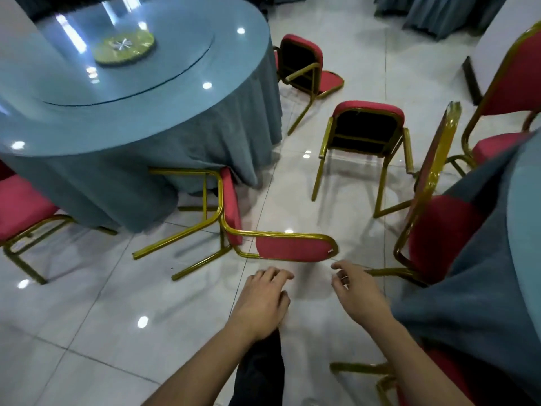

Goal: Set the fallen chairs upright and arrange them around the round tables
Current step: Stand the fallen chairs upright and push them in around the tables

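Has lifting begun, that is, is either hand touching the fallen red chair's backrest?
Apart. The head view shows floor tile between both hands, left and right, and the gold-framed backrest.

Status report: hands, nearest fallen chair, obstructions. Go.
Left hand and right hand open, holding nothing, reaching. Nearest fallen chair on its back, untouched, legs toward the round table. Two more fallen chairs beyond. Path clear.
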`<state>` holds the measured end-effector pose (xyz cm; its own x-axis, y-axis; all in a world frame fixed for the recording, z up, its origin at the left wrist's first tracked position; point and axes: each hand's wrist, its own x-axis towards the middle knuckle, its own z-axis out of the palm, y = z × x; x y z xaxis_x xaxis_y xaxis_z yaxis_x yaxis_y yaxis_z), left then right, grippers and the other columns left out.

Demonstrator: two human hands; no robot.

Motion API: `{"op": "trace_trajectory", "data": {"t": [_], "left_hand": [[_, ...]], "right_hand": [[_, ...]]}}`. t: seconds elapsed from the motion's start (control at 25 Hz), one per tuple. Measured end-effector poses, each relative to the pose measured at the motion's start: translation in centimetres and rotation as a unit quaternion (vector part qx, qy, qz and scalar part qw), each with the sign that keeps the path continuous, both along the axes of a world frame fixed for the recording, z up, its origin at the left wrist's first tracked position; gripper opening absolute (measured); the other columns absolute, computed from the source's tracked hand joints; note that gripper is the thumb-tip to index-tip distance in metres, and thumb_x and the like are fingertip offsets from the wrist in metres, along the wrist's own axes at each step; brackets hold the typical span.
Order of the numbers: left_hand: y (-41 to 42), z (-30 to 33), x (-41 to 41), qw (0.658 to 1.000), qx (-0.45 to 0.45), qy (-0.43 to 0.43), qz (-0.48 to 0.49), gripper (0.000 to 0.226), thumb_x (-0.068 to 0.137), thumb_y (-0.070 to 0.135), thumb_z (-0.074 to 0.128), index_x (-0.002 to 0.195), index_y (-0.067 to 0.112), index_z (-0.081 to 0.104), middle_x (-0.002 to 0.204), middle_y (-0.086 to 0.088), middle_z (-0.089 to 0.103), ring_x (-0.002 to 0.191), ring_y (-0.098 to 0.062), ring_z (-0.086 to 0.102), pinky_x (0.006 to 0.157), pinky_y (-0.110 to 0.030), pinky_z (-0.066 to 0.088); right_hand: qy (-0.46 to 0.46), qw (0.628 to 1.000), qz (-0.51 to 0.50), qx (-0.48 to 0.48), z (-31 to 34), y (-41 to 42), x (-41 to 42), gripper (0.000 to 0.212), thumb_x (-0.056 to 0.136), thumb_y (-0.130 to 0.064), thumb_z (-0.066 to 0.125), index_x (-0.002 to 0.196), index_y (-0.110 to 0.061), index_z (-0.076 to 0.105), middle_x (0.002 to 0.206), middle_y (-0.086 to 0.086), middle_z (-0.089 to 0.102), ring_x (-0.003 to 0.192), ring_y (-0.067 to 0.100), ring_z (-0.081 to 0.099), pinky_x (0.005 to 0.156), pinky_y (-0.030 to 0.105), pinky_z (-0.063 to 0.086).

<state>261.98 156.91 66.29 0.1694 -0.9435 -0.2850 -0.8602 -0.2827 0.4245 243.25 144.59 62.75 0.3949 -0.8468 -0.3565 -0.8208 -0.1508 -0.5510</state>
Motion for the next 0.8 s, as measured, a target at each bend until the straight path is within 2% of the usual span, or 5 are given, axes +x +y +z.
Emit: {"op": "trace_trajectory", "data": {"t": [0.12, 0.28, 0.44, 0.64, 0.8], "left_hand": [[-6.2, -4.3, 4.0, 0.999, 0.027, 0.023, -0.011, 0.041, 0.102, 0.030, 0.040, 0.143, 0.032, 0.042, 0.143, 0.008, 0.045, 0.128, -0.016, 0.042, 0.111, -0.032, 0.031], [-14.6, -13.2, 8.6, 0.998, 0.052, 0.026, -0.010, 0.042, 0.101, 0.028, 0.041, 0.142, 0.031, 0.043, 0.141, 0.006, 0.049, 0.126, -0.017, 0.044, 0.108, -0.032, 0.031], [-21.0, -24.9, 10.0, 0.997, 0.078, 0.024, -0.003, 0.048, 0.101, 0.028, 0.041, 0.149, 0.029, 0.037, 0.144, 0.004, 0.047, 0.129, -0.019, 0.044, 0.109, -0.035, 0.032], [-27.2, -41.6, 10.4, 0.994, 0.094, -0.053, -0.031, 0.065, 0.102, 0.040, 0.042, 0.159, 0.031, 0.013, 0.164, 0.001, 0.022, 0.150, -0.025, 0.019, 0.123, -0.044, 0.016], [-27.5, -48.7, 9.6, 0.989, 0.091, -0.120, -0.012, 0.063, 0.098, 0.045, 0.050, 0.154, 0.032, 0.025, 0.153, -0.002, 0.039, 0.146, -0.029, 0.029, 0.122, -0.053, 0.012]], "right_hand": [[0.015, 0.998, -0.051, 0.019, -4.4, -5.7, 2.8, 0.027, 0.097, -0.030, 0.059, 0.124, -0.032, 0.058, 0.094, -0.018, 0.061, 0.082, -0.001, 0.057, 0.063, 0.014, 0.038], [0.030, 0.994, -0.097, 0.041, -13.9, -13.4, 6.5, 0.030, 0.097, -0.026, 0.060, 0.127, -0.028, 0.060, 0.103, -0.010, 0.064, 0.088, 0.007, 0.059, 0.067, 0.021, 0.042], [0.043, 0.991, -0.106, 0.068, -25.7, -19.5, 8.0, 0.036, 0.098, -0.019, 0.060, 0.134, -0.022, 0.055, 0.122, 0.003, 0.063, 0.111, 0.021, 0.061, 0.089, 0.034, 0.052], [0.080, 0.993, -0.078, 0.035, -42.2, -25.6, 6.9, 0.059, 0.091, -0.005, 0.064, 0.145, -0.018, 0.046, 0.136, 0.013, 0.054, 0.123, 0.035, 0.051, 0.102, 0.043, 0.044], [0.094, 0.994, -0.022, 0.044, -50.0, -27.7, 5.0, 0.041, 0.091, -0.008, 0.067, 0.130, -0.018, 0.057, 0.119, 0.013, 0.063, 0.105, 0.036, 0.060, 0.088, 0.042, 0.049]]}}
